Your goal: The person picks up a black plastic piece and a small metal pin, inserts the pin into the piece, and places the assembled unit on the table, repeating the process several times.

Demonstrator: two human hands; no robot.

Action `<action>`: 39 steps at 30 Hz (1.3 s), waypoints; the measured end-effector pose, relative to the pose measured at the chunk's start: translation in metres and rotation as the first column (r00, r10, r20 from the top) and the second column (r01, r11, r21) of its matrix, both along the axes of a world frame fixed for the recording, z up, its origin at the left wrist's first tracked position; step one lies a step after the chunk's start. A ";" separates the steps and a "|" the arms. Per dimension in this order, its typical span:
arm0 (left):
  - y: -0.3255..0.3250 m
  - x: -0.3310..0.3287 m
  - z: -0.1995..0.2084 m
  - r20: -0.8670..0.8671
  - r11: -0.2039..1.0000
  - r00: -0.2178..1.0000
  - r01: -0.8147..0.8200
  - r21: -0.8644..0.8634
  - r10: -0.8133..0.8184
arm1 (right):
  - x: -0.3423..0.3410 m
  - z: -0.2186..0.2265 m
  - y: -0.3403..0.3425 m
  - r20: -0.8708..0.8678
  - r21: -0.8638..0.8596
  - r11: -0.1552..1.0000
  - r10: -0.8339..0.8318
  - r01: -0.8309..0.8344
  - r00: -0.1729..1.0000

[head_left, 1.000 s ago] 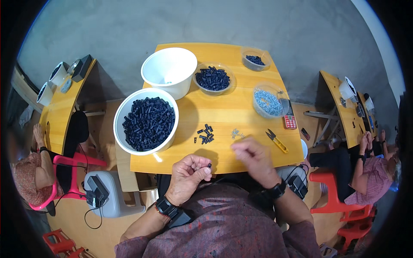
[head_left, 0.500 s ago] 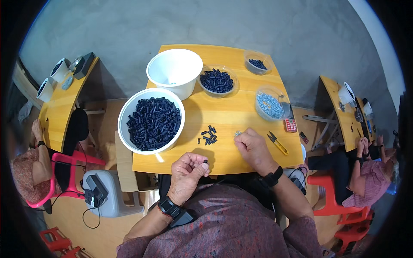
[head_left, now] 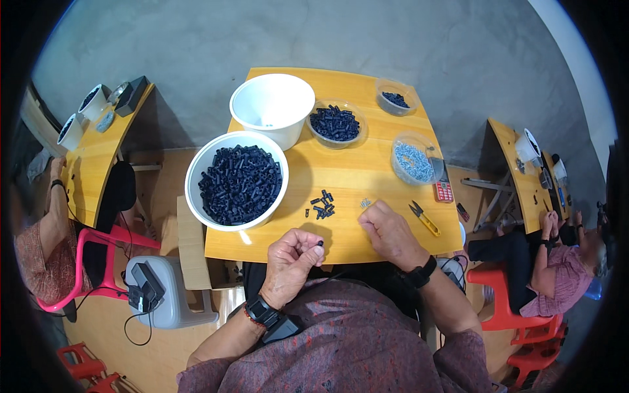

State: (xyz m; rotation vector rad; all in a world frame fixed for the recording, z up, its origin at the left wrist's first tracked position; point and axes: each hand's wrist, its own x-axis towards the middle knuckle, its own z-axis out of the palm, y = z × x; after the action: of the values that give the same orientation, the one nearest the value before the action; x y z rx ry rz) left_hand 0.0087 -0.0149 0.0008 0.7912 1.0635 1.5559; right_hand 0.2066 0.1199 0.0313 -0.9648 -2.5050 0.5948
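Observation:
My left hand point(head_left: 288, 262) is closed at the table's front edge, pinching a small black plastic tube point(head_left: 320, 243) between thumb and fingertips. To its right, my right hand point(head_left: 395, 237) is curled over the tabletop with thumb and fingers pressed together; anything in its grip is hidden. Just beyond that hand lies a little pile of silver screws point(head_left: 365, 204). A loose group of black plastic tubes point(head_left: 322, 205) rests between the hands, farther from me. Yellow-handled thread snips point(head_left: 425, 219) lie to the right of my right hand.
A white tub heaped with black parts point(head_left: 239, 187) stands left, a mostly bare white tub point(head_left: 272, 98) behind it. Clear bowls hold black tubes point(head_left: 335, 123), screws point(head_left: 414, 162) and small black pieces point(head_left: 396, 99). A red phone point(head_left: 443, 190) lies right. Co-workers sit on both sides.
My right hand has drawn back slightly from the screw pile toward me. The left hand keeps its pinch on the black tube. The left co-worker's arm has moved farther forward.

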 end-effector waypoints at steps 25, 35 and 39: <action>0.001 -0.001 0.000 0.017 1.000 1.000 -0.008 -0.011 0.008 | 0.003 -0.007 0.009 -0.269 -0.216 0.976 -0.075 0.015 0.960; 0.001 -0.005 -0.006 -0.025 0.999 0.999 0.044 0.021 -0.043 | -0.031 0.024 -0.034 -0.469 -0.442 0.852 0.047 -0.281 0.882; 0.000 -0.005 -0.004 -0.032 0.998 0.998 0.057 0.000 -0.057 | -0.040 0.016 -0.039 -0.454 -0.525 0.811 -0.010 -0.258 0.891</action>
State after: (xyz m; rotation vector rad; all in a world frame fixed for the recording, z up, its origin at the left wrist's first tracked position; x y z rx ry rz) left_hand 0.0039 -0.0148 -0.0030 0.8422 1.0543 1.5005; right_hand 0.1662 0.0808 0.0478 -0.7289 -2.0089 1.4994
